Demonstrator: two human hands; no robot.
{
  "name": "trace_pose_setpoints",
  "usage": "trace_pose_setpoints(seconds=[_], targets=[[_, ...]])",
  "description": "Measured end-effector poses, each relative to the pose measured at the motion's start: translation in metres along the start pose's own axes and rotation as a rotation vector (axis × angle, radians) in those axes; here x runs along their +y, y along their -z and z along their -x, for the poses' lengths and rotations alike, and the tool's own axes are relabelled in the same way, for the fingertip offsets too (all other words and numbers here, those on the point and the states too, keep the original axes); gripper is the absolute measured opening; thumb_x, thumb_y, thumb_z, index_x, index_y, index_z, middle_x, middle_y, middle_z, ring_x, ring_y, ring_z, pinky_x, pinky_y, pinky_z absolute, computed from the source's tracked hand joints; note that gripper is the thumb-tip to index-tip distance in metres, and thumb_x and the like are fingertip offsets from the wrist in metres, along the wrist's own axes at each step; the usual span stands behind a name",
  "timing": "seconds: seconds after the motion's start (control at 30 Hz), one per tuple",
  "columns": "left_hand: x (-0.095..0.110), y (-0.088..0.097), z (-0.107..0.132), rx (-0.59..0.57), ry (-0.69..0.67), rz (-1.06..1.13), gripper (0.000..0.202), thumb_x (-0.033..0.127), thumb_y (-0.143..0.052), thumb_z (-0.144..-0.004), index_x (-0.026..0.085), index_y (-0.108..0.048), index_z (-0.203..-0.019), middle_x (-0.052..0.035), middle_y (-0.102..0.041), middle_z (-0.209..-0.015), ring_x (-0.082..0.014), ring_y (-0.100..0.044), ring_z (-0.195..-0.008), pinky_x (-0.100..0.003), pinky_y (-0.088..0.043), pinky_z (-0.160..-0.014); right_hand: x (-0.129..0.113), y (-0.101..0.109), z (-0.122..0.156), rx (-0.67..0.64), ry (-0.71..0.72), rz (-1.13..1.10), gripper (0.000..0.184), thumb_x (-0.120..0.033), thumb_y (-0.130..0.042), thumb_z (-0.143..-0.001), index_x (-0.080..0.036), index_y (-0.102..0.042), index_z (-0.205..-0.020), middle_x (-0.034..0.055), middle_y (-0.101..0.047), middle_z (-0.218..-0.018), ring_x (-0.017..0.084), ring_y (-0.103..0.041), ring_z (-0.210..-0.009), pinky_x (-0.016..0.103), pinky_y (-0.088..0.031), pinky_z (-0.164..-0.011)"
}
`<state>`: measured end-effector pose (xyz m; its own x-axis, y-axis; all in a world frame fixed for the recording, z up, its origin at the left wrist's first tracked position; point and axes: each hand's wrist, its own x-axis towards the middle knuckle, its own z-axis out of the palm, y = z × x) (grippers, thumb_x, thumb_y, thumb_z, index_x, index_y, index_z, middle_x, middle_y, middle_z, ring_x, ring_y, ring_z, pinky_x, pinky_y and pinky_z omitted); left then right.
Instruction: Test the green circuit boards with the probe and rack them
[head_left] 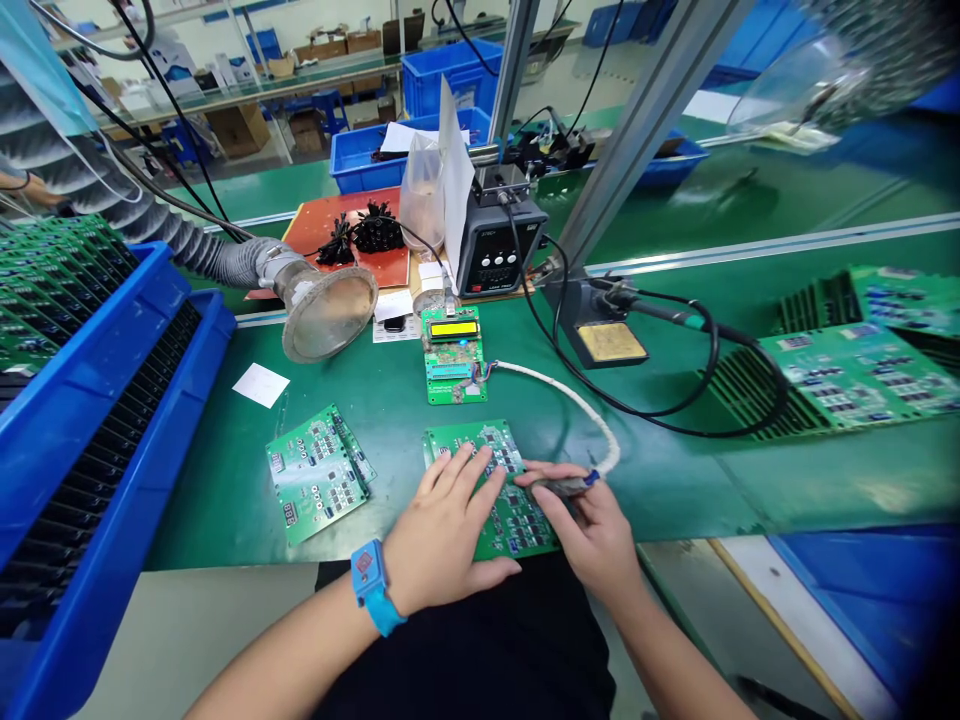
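Here, my left hand (450,535) lies flat, fingers outstretched, on the circuit board (517,527); my right hand (596,535) grips the corded tool (568,486).

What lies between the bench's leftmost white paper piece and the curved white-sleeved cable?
The rectangular green circuit board with a yellow display; shown in the head view.

Electronics workshop: circuit boards (517,518), soldering station (501,245)

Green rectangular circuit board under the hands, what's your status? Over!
Left hand spread over green circuit board. Right hand gripping grey handpiece with white sleeved cable. Only hands and handpiece seen covering board.
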<state>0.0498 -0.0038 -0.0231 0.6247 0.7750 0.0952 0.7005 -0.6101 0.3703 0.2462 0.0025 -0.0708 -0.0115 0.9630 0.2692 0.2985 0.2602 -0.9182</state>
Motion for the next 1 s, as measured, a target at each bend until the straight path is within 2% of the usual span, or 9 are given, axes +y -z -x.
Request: trace_pose_setpoints(seconds=[0.17, 0.33, 0.47, 0.63, 0.8, 1.0], targets=[[-0.002, 0.004, -0.003, 0.001, 0.002, 0.028, 0.1, 0.06, -0.069, -0.076, 0.011, -0.02, -0.147, -0.0183, -0.032, -0.15, -0.0334, -0.025, -0.141, -0.049, -0.024, -0.113, -0.001, 0.003, -0.001, -0.017, -0.01, -0.014, 0.01, -0.029, -0.054, -0.091, -0.026, -0.055, -0.1, 0.0052, -0.072, -0.09, 0.024, -0.065, -0.103, 0.044, -0.05, -0.093], [-0.006, 0.013, -0.013, -0.043, 0.039, 0.036, 0.111, 0.063, -0.082, -0.056, 0.01, -0.034, -0.141, -0.024, -0.039, -0.144, -0.0411, -0.035, -0.133, -0.057, -0.035, -0.103, -0.001, 0.003, -0.001, -0.03, -0.02, -0.027, 0.01, -0.03, -0.054, -0.091, -0.026, -0.055, -0.1, 0.0051, -0.072, -0.09, 0.024, -0.065, -0.104, 0.043, -0.05, -0.093], [-0.009, 0.014, -0.017, -0.048, 0.074, 0.028, 0.118, 0.069, -0.081, -0.047, 0.007, -0.039, -0.138, -0.0297, -0.03, -0.147, -0.0467, -0.023, -0.137, -0.064, -0.033, -0.101, -0.002, 0.004, -0.002, -0.03, -0.021, -0.025, 0.011, -0.03, -0.054, -0.091, -0.027, -0.054, -0.101, 0.0039, -0.072, -0.09, 0.023, -0.064, -0.105, 0.04, -0.05, -0.092], [-0.011, 0.011, -0.016, -0.032, 0.072, 0.027, 0.117, 0.077, -0.075, -0.049, 0.007, -0.041, -0.137, -0.0299, -0.021, -0.15, -0.0455, -0.007, -0.141, -0.065, -0.016, -0.109, -0.005, 0.004, -0.002, -0.027, -0.013, 0.003, 0.011, -0.03, -0.055, -0.091, -0.026, -0.056, -0.101, 0.0038, -0.072, -0.09, 0.022, -0.065, -0.103, 0.037, -0.05, -0.091], [-0.012, 0.01, -0.016, -0.057, 0.081, 0.045, 0.119, 0.078, -0.074, -0.048, 0.007, -0.04, -0.137, -0.0319, -0.011, -0.152, -0.0435, -0.005, -0.142, -0.061, -0.018, -0.111, -0.004, 0.004, -0.003, -0.032, 0.001, 0.015, 0.011, -0.029, -0.054, -0.091, -0.026, -0.056, -0.102, 0.0036, -0.073, -0.09, 0.022, -0.065, -0.104, 0.036, -0.051, -0.091], [-0.012, 0.011, -0.017, -0.068, 0.096, 0.069, 0.119, 0.075, -0.077, -0.047, 0.008, -0.039, -0.137, -0.032, -0.009, -0.152, -0.0444, -0.004, -0.141, -0.063, -0.017, -0.111, -0.003, 0.004, -0.001, -0.028, -0.007, 0.013, 0.011, -0.03, -0.054, -0.092, -0.026, -0.055, -0.102, 0.0039, -0.073, -0.089, 0.022, -0.065, -0.103, 0.038, -0.051, -0.091]])
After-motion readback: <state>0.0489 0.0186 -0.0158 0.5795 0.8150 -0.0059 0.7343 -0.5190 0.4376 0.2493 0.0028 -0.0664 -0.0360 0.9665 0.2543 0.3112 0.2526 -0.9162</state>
